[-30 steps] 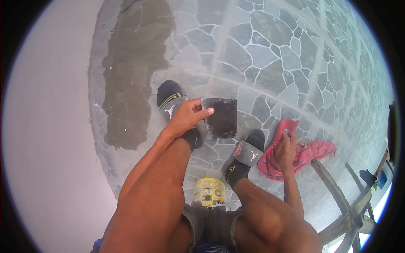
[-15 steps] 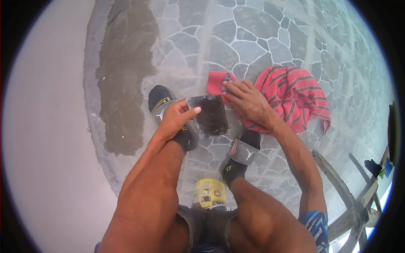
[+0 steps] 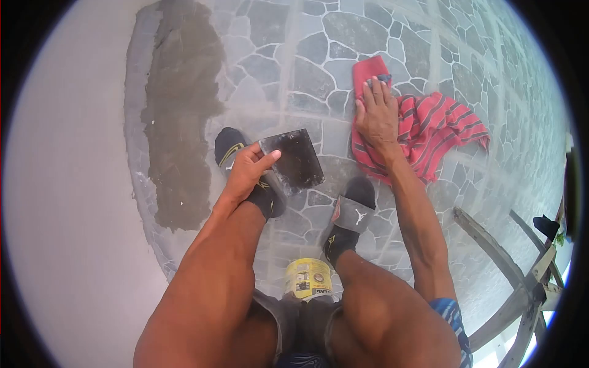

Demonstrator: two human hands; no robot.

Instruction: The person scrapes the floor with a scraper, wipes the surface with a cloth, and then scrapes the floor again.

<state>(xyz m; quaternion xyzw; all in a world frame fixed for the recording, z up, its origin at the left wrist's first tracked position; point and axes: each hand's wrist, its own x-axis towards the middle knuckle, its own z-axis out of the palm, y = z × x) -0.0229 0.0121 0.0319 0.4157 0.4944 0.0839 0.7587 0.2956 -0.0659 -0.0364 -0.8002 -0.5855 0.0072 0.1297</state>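
My left hand [image 3: 248,170] grips the left edge of a dark square plate [image 3: 296,161], thumb on top, above my left foot and the stone-patterned floor. On the right, my right hand [image 3: 377,116] lies with its fingers on the red striped cloth [image 3: 423,132]. The fingertips press near a small grey-blue patch [image 3: 384,79] on the cloth's plain red end. Whether the hand grasps any fabric is hard to make out.
A yellow labelled bucket [image 3: 308,277] stands between my legs. Brown-grey mortar [image 3: 183,116] covers a floor strip beside the pale wall [image 3: 67,159]. A wooden frame [image 3: 521,288] stands at lower right. My sandalled feet [image 3: 356,211] rest on the floor.
My right hand has moved away to the upper right, and the cloth's plain red end has shifted with it. The plate in my left hand has moved slightly left and tilted.
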